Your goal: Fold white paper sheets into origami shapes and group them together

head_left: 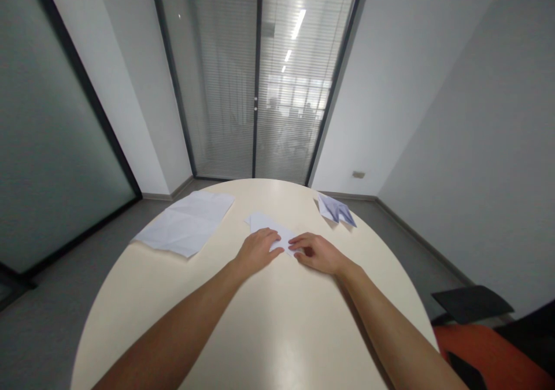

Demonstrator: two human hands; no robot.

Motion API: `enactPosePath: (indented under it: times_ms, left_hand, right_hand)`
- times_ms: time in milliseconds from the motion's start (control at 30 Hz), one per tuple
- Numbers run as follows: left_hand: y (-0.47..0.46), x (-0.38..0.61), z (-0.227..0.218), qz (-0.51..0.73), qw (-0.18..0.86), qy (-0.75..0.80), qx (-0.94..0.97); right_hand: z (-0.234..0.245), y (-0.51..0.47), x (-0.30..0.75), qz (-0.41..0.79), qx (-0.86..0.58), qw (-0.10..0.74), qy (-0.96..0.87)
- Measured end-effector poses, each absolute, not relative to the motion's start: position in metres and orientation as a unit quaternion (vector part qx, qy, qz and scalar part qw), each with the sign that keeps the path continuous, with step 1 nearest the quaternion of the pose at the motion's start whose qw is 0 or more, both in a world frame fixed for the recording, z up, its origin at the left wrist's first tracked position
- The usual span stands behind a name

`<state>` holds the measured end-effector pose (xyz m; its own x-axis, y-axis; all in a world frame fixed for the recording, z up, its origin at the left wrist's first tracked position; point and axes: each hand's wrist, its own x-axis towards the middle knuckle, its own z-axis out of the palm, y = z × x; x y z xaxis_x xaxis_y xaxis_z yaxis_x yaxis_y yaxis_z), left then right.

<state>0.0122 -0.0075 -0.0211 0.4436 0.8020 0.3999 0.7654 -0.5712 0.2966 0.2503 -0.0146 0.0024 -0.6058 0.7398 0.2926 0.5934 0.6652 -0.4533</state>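
Note:
A small folded white paper lies near the middle of the round cream table. My left hand rests flat on its near end, fingers stretched out over the sheet. My right hand lies beside it on the right, fingertips pressing the paper's near edge, fingers slightly curled. Both hands touch the same paper and nearly meet at the fingertips.
A creased flat white sheet lies at the table's far left. A folded paper shape sits at the far right edge. An orange and black chair stands at the right. Glass doors with blinds are beyond.

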Motion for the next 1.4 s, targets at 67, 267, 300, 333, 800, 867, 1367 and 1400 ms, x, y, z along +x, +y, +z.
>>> enactPosePath:
  times_ms: [67, 267, 300, 333, 800, 867, 1367, 1400]
  left_hand:
    - [-0.007, 0.011, -0.021, 0.254, 0.045, 0.428, 0.866]
    - [-0.008, 0.012, -0.017, 0.227, 0.042, 0.403, 0.886]
    - [-0.009, 0.013, -0.017, 0.223, 0.041, 0.404, 0.886]
    - [-0.010, 0.014, -0.016, 0.221, 0.040, 0.405, 0.886]
    - [-0.013, 0.017, -0.008, 0.204, 0.022, 0.406, 0.890]
    - [-0.013, 0.017, -0.008, 0.200, 0.022, 0.406, 0.892]
    - [-0.014, 0.016, -0.004, 0.189, 0.041, 0.409, 0.892]
    - [-0.014, 0.016, -0.004, 0.191, 0.040, 0.409, 0.892]
  right_hand:
    - [0.003, -0.014, 0.250, 0.157, -0.376, 0.235, -0.882]
    - [0.001, -0.012, 0.251, 0.159, -0.368, 0.235, -0.886]
    - [0.000, -0.012, 0.251, 0.158, -0.366, 0.236, -0.886]
    - [0.000, -0.012, 0.251, 0.158, -0.366, 0.238, -0.886]
    - [0.002, -0.013, 0.250, 0.166, -0.371, 0.249, -0.879]
    - [0.002, -0.013, 0.250, 0.168, -0.368, 0.251, -0.879]
    - [0.002, -0.012, 0.249, 0.188, -0.360, 0.264, -0.875]
    - [0.003, -0.013, 0.248, 0.188, -0.360, 0.264, -0.875]
